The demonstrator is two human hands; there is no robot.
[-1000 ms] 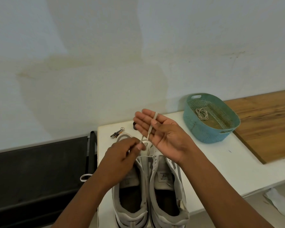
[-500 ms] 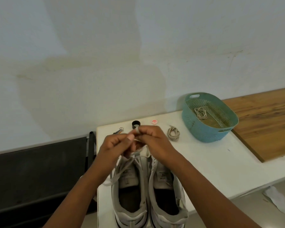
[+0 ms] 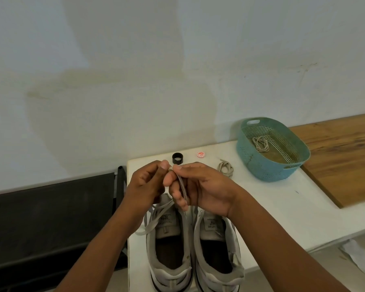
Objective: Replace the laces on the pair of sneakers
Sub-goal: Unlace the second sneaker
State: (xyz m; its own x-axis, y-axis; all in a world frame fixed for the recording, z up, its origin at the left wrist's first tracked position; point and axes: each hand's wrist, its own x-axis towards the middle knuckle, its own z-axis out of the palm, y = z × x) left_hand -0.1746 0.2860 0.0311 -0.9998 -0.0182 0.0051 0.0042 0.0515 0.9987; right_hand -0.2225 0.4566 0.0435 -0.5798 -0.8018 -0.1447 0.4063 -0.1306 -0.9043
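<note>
2 grey sneakers (image 3: 195,245) stand side by side on the white table (image 3: 278,209), heels toward the camera. Above their toes the left hand (image 3: 147,184) and right hand (image 3: 200,186) meet, each pinching the grey lace (image 3: 182,188), which trails down over the left shoe's tongue. Both hands hide the toe ends. Behind them lie a black ring (image 3: 177,158), a red-and-white cap (image 3: 200,154) and 1 coiled lace (image 3: 226,169). A teal basket (image 3: 268,167) on the right holds another lace (image 3: 260,143).
</note>
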